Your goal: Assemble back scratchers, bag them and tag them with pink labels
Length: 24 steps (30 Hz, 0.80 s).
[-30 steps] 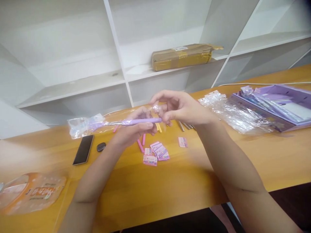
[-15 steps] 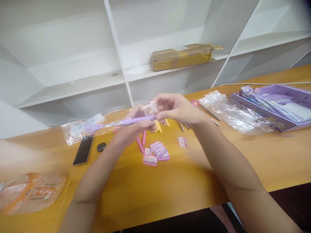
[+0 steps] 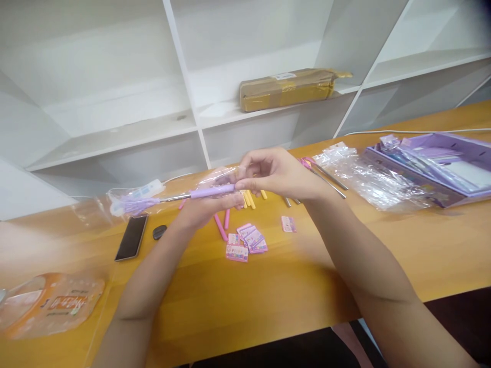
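A back scratcher (image 3: 213, 191) with a light purple handle, a thin metal rod and a blurred purple claw-like head lies level across my hands, inside a clear plastic bag (image 3: 218, 175). My left hand (image 3: 203, 208) is closed around the handle from below, thumb along its near side. Thumb and fingers of my right hand (image 3: 264, 174) pinch at the handle's right end and the bag there; the exact hold is partly hidden. Under the hands lie pink sticks (image 3: 220, 227) and several yellow sticks (image 3: 249, 199). Small printed cards (image 3: 251, 238) are piled nearer to me.
At right are crumpled clear bags (image 3: 379, 179), metal rods (image 3: 329, 179) and a purple box (image 3: 418, 189) holding packages. A phone (image 3: 131, 237), black earbud-like case (image 3: 159, 232) and orange-clear pouch (image 3: 57, 306) sit left. A taped parcel (image 3: 287, 92) rests on the shelf behind.
The back scratcher and its bag have shifted left, the claw-like head most clearly. My right fingertips have also moved slightly left along with the handle's end.
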### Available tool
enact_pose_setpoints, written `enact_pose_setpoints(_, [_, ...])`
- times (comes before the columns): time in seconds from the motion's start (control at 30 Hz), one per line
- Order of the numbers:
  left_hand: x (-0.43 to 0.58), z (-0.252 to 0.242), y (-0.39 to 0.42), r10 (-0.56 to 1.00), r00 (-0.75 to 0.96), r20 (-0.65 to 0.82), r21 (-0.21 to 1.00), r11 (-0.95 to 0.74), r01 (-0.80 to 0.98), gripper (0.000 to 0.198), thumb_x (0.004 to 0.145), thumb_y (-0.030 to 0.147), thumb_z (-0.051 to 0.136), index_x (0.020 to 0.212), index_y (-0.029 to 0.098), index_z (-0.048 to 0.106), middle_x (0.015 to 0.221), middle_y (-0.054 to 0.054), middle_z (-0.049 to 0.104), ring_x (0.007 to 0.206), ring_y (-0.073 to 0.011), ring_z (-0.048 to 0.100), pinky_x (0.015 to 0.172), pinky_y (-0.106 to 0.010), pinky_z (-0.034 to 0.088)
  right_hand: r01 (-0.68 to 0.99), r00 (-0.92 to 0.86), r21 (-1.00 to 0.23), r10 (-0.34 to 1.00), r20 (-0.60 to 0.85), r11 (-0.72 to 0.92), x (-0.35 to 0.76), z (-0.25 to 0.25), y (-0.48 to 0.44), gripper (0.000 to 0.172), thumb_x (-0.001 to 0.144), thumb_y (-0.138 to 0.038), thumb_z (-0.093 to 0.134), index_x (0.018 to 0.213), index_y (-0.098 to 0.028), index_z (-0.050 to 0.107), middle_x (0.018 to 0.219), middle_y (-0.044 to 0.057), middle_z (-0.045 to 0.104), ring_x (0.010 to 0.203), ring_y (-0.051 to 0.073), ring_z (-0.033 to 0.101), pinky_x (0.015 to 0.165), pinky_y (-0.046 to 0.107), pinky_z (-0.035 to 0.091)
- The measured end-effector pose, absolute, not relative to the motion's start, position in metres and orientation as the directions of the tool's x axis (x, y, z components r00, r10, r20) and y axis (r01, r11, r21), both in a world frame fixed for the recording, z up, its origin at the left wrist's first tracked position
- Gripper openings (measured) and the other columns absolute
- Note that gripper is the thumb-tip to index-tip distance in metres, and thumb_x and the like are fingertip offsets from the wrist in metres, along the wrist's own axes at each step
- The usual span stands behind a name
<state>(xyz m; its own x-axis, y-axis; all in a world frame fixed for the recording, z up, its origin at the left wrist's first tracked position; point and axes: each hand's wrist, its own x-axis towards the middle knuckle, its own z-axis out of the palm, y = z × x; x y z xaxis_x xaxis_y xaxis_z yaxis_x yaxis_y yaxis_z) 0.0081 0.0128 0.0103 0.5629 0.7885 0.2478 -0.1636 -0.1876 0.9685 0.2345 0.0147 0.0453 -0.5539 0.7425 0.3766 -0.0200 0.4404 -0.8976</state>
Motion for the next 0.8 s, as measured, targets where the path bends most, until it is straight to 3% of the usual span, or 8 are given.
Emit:
enact_pose_setpoints(0.27, [0.0167,0.0081,0.0127,0.83,0.477,0.288,0.957,-0.232,-0.173,0.037,0.078,0.033,0.098,0.092,0.019,0.068,0.085,-0.001,0.076,0.077,-0.0155,0.076,0.072,-0.029,0.064,-0.019,-0.567,-0.886,0.724,0.391,0.464,0.2367,0.0472,0.0147,0.036,0.083,-0.039,0.094,0.089,-0.017,0.066,0.07,-0.001,0.07,0.06,0.011,0.063,0.054,0.024,0.047])
enact_pose_setpoints(0.5, [0.0133,0.001,0.0172,0.812,0.535,0.234,0.972,-0.183,-0.148,0.035,0.082,0.032,0.096,0.108,0.021,0.074,0.1,-0.004,0.08,0.092,-0.017,0.078,0.078,-0.028,0.065,-0.049,-0.563,-0.878,0.713,0.417,0.476,0.2344,0.0434,0.0202,0.034,0.083,-0.04,0.094,0.092,-0.016,0.072,0.072,-0.001,0.069,0.064,0.011,0.061,0.057,0.025,0.046])
enact_pose_setpoints(0.67, [0.0133,0.0022,0.0171,0.809,0.522,0.27,0.963,-0.222,-0.154,0.03,0.083,0.031,0.095,0.1,0.02,0.073,0.093,-0.003,0.078,0.083,-0.0145,0.076,0.073,-0.026,0.063,-0.072,-0.479,-0.857,0.736,0.478,0.51,0.2309,0.0422,0.0186,0.038,0.08,-0.045,0.096,0.086,-0.015,0.073,0.08,0.003,0.073,0.076,0.015,0.069,0.069,0.03,0.054])
enact_pose_setpoints(0.8, [0.0145,0.0068,0.0152,0.815,0.5,0.291,0.957,-0.254,-0.143,0.031,0.083,0.033,0.095,0.1,0.02,0.073,0.092,-0.003,0.077,0.08,-0.0146,0.075,0.072,-0.027,0.062,-0.033,-0.379,-0.804,0.737,0.559,0.593,0.2276,0.0399,0.0195,0.045,0.079,-0.055,0.095,0.082,-0.015,0.075,0.08,0.003,0.07,0.075,0.014,0.065,0.069,0.03,0.052])
